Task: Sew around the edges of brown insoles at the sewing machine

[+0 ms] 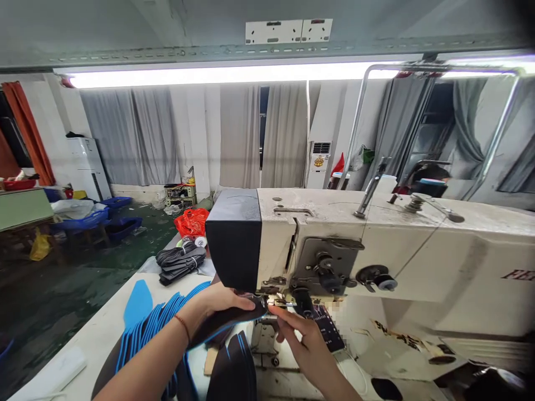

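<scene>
A sewing machine (418, 245) with a pale body and black end cover stands over the table. Under its head, my left hand (223, 298) grips a dark piece with a blue edge (229, 323), thumb on top, close to the needle area. Across from it, my right hand (298, 331) has its index finger stretched to the needle area, at the tip of the piece; the other fingers are bent and partly hidden. A fanned stack of dark, blue-edged pieces (154, 328) lies left of my left forearm. More dark pieces (234, 370) lie between my arms.
On the table's far part sit a black bundle (181, 260) and a red plastic bag (191, 223). A dark device with buttons (328, 328) lies beneath the machine arm. Thread cones (432, 188) stand behind the machine. Blue baskets (123, 227) are on the floor at left.
</scene>
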Motion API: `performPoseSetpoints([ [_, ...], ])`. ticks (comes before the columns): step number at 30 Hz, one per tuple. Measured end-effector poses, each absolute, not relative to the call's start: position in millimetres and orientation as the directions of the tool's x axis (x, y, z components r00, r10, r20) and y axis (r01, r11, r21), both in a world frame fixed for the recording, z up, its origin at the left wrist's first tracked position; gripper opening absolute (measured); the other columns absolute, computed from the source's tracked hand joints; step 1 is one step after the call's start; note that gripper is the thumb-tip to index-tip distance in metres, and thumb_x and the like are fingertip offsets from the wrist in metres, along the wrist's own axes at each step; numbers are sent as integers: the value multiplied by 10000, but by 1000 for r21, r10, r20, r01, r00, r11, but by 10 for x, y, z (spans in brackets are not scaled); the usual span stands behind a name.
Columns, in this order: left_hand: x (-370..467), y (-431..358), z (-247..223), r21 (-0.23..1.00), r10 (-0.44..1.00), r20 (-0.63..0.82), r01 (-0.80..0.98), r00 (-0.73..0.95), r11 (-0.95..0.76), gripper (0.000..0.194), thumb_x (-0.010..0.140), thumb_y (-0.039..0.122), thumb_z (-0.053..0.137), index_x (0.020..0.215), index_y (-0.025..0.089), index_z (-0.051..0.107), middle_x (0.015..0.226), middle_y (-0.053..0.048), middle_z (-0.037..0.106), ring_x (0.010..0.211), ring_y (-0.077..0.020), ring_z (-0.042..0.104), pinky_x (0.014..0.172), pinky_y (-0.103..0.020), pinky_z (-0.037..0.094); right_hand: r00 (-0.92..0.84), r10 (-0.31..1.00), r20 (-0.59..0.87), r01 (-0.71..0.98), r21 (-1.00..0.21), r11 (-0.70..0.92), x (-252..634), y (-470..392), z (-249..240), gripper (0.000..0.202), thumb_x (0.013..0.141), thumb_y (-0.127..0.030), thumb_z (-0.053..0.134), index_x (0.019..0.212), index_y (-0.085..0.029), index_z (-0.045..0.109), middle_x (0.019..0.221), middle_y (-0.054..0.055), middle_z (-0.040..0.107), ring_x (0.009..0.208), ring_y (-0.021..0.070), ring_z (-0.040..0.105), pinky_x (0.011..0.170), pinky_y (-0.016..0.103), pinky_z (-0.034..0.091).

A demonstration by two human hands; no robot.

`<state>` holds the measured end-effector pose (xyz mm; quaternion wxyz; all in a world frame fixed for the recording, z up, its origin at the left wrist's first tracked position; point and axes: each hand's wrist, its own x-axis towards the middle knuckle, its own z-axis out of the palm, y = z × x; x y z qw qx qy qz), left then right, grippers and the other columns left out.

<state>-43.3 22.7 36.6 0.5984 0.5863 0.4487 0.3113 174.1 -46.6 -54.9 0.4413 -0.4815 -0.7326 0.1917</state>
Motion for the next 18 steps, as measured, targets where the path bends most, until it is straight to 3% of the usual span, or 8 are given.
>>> performPoseSetpoints([
  [4,-408,71,206,972,844,-235,121,482,202,199,566,240,776,753,176,752,661,-6,727,554,-164,605,555,-246,444,-153,879,452,503,-729,463,1747,-454,-577,400,983,-382,390,1237,-222,653,644,17,687,623,157,653,725,297,532],
  [9,-347,-120,57,977,875,-193,1,443,215,232,607,334,783,729,164,681,589,35,656,508,-100,530,524,-199,371,-150,883,444,518,-726,453,1739,-470,-533,417,983,-417,377,1220,-233,667,620,19,687,623,170,659,706,299,532],
  [18,-159,-273,-71,950,942,-138,-227,305,213,296,612,323,796,768,150,614,673,6,690,594,-129,599,591,-227,427,-146,883,445,529,-719,450,1755,-463,-535,427,978,-443,383,1233,-245,662,605,14,690,608,170,664,689,274,546],
])
